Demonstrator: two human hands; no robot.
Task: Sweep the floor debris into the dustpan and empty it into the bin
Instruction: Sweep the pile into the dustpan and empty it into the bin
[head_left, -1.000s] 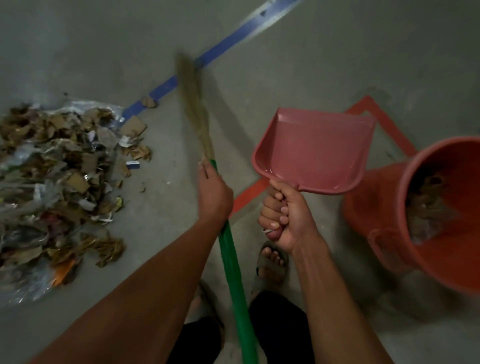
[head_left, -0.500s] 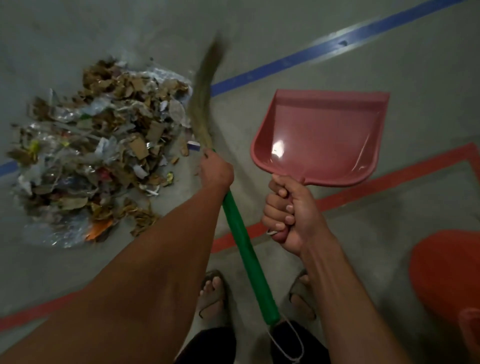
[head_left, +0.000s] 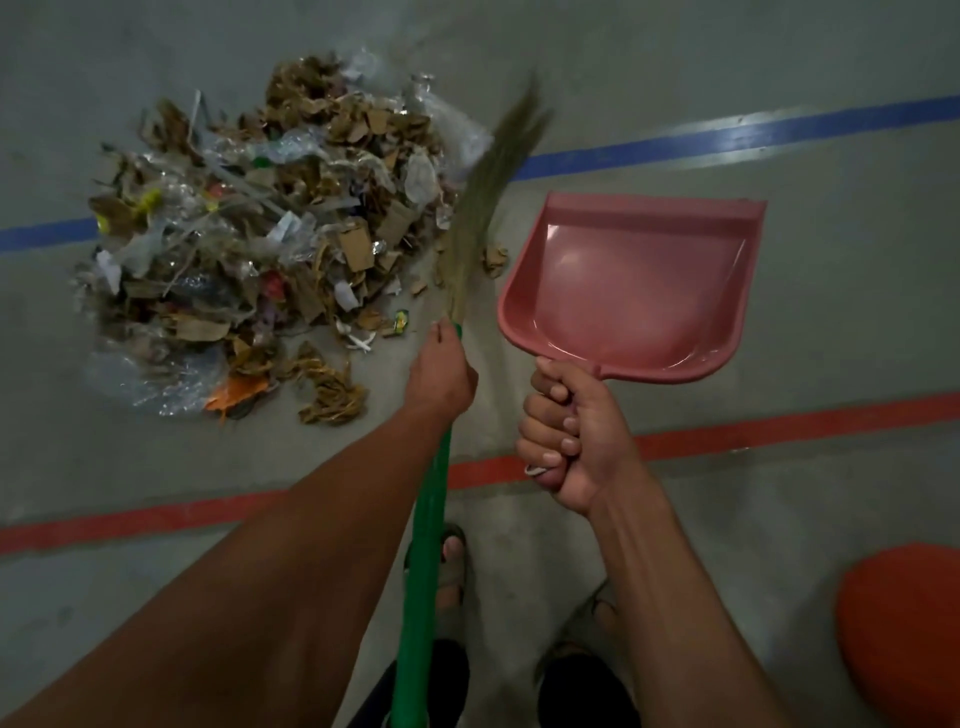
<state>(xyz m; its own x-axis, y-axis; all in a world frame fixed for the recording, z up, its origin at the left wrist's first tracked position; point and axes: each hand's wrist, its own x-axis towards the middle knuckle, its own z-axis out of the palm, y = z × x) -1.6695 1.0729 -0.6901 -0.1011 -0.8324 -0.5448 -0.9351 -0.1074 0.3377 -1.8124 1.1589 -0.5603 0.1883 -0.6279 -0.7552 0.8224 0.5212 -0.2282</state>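
No writing can be read on anything; the left hand (head_left: 441, 370) grasps one green-handled grass broom (head_left: 470, 228), its bristles blurred beside one debris pile (head_left: 260, 234) on the floor (head_left: 831, 322). The right hand (head_left: 574, 434) clenches the handle of one pink dustpan (head_left: 634, 286), held empty, and one orange bin (head_left: 904, 629) is cut off at the lower right

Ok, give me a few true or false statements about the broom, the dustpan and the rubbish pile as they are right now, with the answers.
1. The pink plastic dustpan already holds debris. False: its scoop is empty.
2. The left hand grips the green-handled straw broom. True.
3. The right hand grips the dustpan's handle. True.
4. The heap of cardboard scraps and plastic wrap lies right of the dustpan. False: it lies to its left.
5. The blue floor stripe is nearer the feet than the red floor stripe. False: the red one is nearer.
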